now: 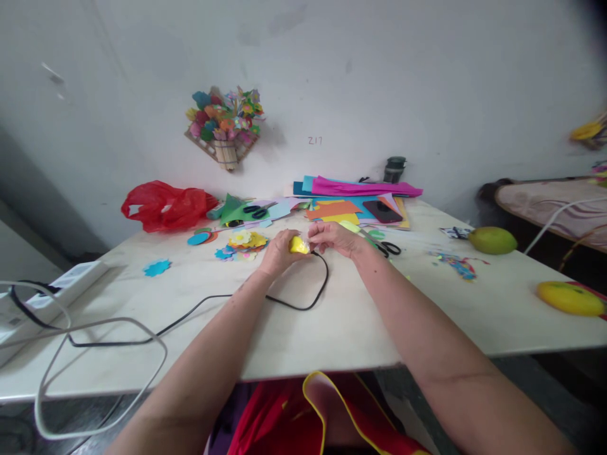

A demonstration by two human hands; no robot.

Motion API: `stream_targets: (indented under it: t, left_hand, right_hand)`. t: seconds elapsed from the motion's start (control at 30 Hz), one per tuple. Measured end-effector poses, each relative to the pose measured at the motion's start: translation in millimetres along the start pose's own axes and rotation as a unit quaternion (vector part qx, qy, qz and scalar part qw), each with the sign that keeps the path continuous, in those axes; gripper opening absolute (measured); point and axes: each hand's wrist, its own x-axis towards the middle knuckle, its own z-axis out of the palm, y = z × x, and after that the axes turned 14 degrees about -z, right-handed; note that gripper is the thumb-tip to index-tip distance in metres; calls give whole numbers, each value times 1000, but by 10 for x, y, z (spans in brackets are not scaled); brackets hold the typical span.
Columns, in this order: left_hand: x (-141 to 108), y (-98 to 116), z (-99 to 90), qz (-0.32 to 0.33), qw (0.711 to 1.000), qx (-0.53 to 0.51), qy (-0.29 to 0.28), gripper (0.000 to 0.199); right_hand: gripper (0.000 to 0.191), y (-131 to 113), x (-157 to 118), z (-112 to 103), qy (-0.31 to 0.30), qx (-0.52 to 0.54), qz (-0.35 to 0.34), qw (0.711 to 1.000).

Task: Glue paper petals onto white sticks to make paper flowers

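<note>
Yellow piece [298,244] sits between the hands, over the white table [332,341]. Both forearms [227,328] reach forward, converging. The left hand [279,251] curls around the piece, holding it; the right hand [339,239] bends inward, fingers gathered at its clear wrapping [306,240], grip unclear.

We record a homelike craft room. We list: one worktop [351,328] bearing coloured sheets [334,210], scissors [262,210] and cut-out flowers [244,238]; one wall-hung bouquet [220,119]; one apparent bed [552,193], right.
</note>
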Motion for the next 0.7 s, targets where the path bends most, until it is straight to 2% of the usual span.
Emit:
stream_targets:
  t: [0.3, 0.43, 0.7]
  left_hand:
    - [-19, 94, -68, -21, 999, 47, 3, 52]
    - [-23, 117, -79, -2, 997, 72, 17, 47]
    - [-21, 94, -57, -7, 997, 61, 46, 40]
  right_hand:
    - [12, -17, 18, 59, 47, -59, 15, 997]
    - [7, 6, 37, 65, 53, -92, 18, 994]
    - [23, 81, 80, 113, 114, -86, 10, 990]
